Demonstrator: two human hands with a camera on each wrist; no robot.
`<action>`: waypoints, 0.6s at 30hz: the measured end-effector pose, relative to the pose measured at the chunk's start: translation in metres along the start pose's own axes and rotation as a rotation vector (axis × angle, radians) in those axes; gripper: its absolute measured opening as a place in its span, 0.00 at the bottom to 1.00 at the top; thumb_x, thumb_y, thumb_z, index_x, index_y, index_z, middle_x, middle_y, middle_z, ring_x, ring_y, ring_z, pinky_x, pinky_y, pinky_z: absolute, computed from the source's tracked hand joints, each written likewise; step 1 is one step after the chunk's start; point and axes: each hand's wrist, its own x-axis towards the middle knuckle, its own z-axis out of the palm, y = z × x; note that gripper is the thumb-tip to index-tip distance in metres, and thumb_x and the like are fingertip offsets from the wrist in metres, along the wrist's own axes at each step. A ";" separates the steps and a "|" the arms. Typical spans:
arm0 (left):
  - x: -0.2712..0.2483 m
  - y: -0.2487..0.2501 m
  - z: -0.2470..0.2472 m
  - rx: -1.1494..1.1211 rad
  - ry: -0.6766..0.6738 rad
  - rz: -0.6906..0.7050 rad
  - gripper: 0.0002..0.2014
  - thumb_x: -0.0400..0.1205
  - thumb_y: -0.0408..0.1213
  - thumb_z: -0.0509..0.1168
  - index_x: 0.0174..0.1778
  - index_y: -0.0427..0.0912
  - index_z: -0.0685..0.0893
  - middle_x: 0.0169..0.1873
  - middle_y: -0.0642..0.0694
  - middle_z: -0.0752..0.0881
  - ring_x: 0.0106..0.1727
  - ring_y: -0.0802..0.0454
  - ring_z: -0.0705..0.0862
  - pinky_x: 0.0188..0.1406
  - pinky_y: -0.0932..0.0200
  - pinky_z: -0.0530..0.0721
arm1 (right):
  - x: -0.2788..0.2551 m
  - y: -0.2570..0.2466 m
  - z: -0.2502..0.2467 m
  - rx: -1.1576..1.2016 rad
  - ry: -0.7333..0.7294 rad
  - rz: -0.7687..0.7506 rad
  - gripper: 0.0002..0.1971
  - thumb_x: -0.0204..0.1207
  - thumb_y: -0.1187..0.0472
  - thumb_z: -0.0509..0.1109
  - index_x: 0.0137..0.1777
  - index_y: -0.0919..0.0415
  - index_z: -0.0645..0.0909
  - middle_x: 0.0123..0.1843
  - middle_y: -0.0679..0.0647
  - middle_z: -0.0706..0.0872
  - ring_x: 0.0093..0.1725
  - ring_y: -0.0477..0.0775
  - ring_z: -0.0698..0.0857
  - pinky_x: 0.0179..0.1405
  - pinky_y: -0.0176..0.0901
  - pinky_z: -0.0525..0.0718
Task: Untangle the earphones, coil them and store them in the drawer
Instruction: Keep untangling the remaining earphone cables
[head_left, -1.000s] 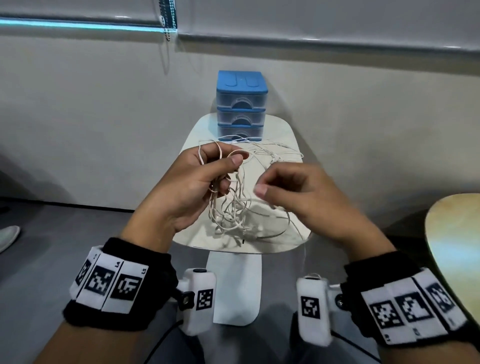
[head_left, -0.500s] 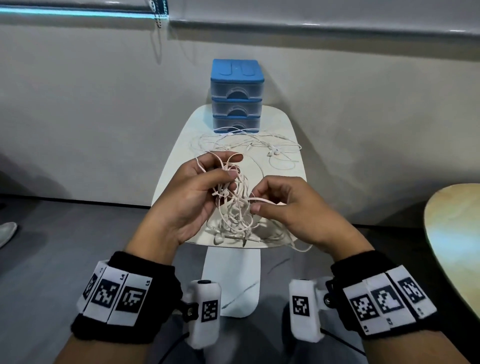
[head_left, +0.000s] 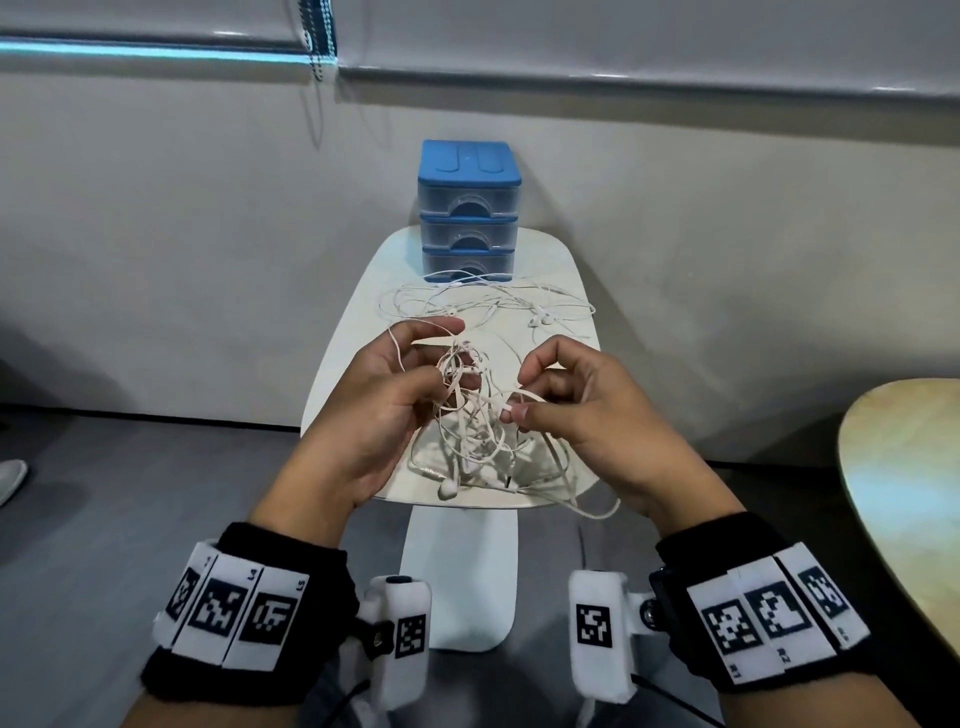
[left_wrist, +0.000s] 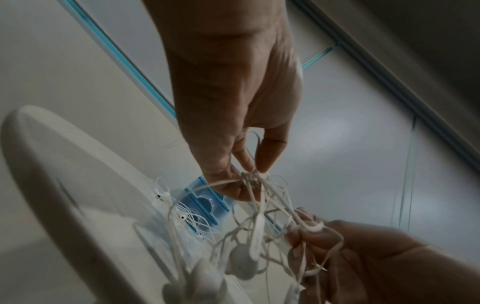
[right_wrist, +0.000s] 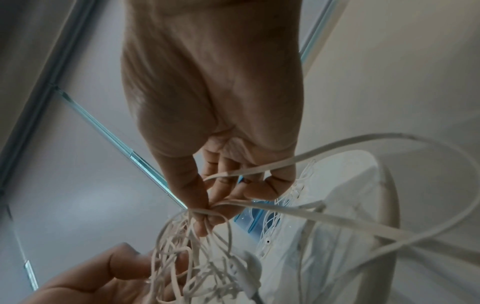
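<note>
We hold the tangle (head_left: 467, 410) of white earphones above the near end of the worktop (head_left: 343, 374), its lower loops and one earbud (head_left: 448, 488) resting on the surface. A second ago the right hand (head_left: 587, 410) was drawing a strand out to the side; half a second ago it came back in to the knot; now it pinches a flat strand between thumb and forefinger at the right edge of the knot, while another loop trails past the worktop's front edge. The left hand (head_left: 384, 395) has kept its place, thumb and fingers curled round the upper strands, its grip pinching the knot's top, as the left wrist view confirms (left_wrist: 249, 174). The right wrist view shows the right grip closed on several strands at once (right_wrist: 205, 211).

We judge from this that the untangling is in its early part: one pull is done, a fresh strand chosen, and the knot is dense as before. No coil is started.

Farther back a second, looser set of earphones (head_left: 488, 301) lies spread on the worktop, just in front of the blue drawers (head_left: 467, 208), all three closed.
</note>
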 end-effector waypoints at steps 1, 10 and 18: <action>0.000 0.001 -0.001 0.040 0.002 0.012 0.28 0.76 0.10 0.55 0.66 0.38 0.83 0.41 0.44 0.90 0.45 0.49 0.89 0.44 0.58 0.82 | 0.000 -0.001 -0.001 -0.008 0.003 -0.005 0.15 0.69 0.74 0.81 0.44 0.56 0.81 0.36 0.59 0.86 0.46 0.66 0.85 0.51 0.52 0.79; -0.005 0.001 -0.002 0.068 -0.043 0.071 0.27 0.78 0.10 0.64 0.64 0.43 0.84 0.44 0.45 0.88 0.41 0.50 0.88 0.36 0.63 0.86 | 0.000 0.000 0.011 -0.056 -0.027 0.008 0.15 0.71 0.79 0.77 0.48 0.62 0.80 0.36 0.64 0.88 0.43 0.63 0.87 0.53 0.54 0.84; -0.006 0.007 0.000 0.101 0.001 0.110 0.28 0.78 0.14 0.70 0.69 0.47 0.81 0.43 0.43 0.89 0.38 0.50 0.88 0.36 0.64 0.85 | 0.002 -0.009 0.013 -0.271 0.044 -0.034 0.14 0.70 0.67 0.81 0.47 0.54 0.81 0.37 0.58 0.92 0.39 0.65 0.89 0.51 0.63 0.87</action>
